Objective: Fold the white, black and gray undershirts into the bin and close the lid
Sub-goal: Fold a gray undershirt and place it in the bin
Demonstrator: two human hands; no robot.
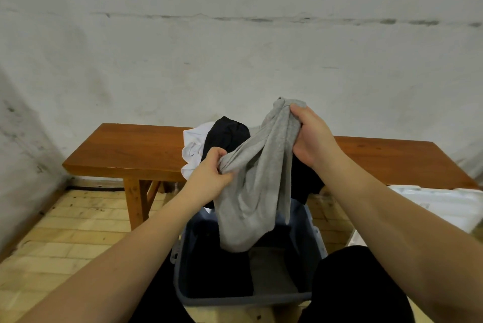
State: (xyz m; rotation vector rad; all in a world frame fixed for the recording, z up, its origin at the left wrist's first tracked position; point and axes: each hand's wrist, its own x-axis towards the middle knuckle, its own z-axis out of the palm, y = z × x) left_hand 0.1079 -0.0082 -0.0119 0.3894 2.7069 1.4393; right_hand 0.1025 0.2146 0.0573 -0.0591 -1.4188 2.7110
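Observation:
A gray undershirt hangs bunched in the air above the open gray-blue bin. My left hand grips its lower left part. My right hand grips its top, higher up. Behind it, a black undershirt and a white undershirt lie heaped on the wooden bench. Inside the bin lie a folded black garment on the left and a folded gray one on the right.
The bench stands against a stained white wall, with a wall at the left too. A white lid-like plastic piece lies on the floor at the right. The floor is pale wood tile. My dark-trousered knees flank the bin.

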